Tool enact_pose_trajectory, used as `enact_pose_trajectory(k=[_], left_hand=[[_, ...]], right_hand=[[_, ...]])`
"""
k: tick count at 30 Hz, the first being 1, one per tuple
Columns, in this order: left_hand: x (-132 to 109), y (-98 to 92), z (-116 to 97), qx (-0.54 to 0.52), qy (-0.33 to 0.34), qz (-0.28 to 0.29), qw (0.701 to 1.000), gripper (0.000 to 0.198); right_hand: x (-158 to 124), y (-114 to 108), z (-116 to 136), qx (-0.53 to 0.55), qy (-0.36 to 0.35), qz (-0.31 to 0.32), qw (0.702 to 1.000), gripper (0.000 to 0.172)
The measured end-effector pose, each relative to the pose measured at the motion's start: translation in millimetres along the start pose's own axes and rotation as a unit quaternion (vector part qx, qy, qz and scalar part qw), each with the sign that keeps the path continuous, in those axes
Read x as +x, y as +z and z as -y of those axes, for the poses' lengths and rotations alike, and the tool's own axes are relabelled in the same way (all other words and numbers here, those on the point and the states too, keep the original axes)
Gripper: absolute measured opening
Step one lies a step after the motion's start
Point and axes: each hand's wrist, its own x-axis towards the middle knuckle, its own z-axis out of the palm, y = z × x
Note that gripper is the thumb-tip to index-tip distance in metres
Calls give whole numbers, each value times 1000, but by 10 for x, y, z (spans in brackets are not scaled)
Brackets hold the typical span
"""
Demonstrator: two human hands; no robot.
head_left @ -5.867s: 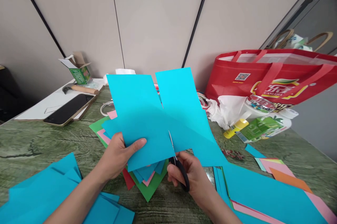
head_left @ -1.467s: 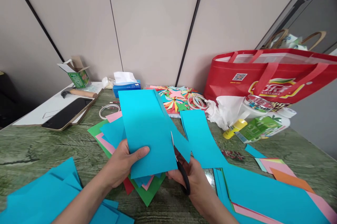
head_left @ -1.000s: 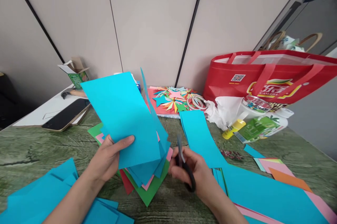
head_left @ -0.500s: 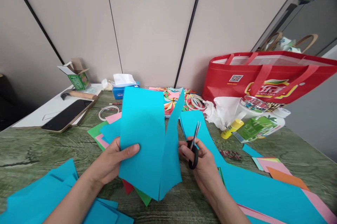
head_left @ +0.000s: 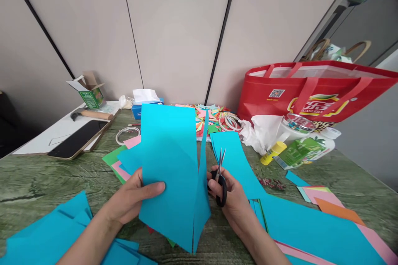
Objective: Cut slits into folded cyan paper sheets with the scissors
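Upright before me stands a sheet of blue paper (head_left: 169,153), gripped at its left edge by my left hand (head_left: 133,194), thumb in front. A narrow blue strip (head_left: 202,190) runs along the sheet's right side, split from it by a long gap; whether the two still join is unclear. My right hand (head_left: 230,192) is closed round black-handled scissors (head_left: 220,178), their blades pointing up and slightly apart. Its fingertips are at the strip's right edge, partly hidden. Blue sheets (head_left: 46,232) lie in a pile at lower left, and more blue paper (head_left: 304,223) lies at right.
At left are a phone (head_left: 77,138) and a hammer (head_left: 93,114). Behind the sheet stand a tissue box (head_left: 137,111) and tape rolls (head_left: 230,123). A glue stick (head_left: 273,153), a jar (head_left: 298,126) and a red bag (head_left: 261,91) stand at right.
The blue sheet has come slightly lower and nearer. The strip has turned more edge-on and stands closer to the sheet. My right hand has moved a little left and down with the scissors.
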Motion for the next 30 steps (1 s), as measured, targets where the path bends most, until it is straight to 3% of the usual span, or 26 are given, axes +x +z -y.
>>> enact_pose_trajectory(k=[7, 11, 15, 21, 30], left_hand=[[21, -42, 108, -15, -1, 62, 998, 41], [50, -48, 90, -21, 12, 53, 998, 38], [19, -5, -9, 12, 6, -2, 1000, 40], [-6, -20, -166, 47, -15, -102, 994, 55], [45, 44, -211, 74, -21, -134, 988, 59]], right_hand=[[-44, 41, 63, 31, 30, 93, 995, 35], [-46, 43, 132, 49, 22, 52, 997, 35], [-41, 14, 166, 42, 8, 31, 999, 36], [2, -60, 271, -32, -80, -76, 993, 35], [25, -106, 366, -100, -112, -163, 975, 52]])
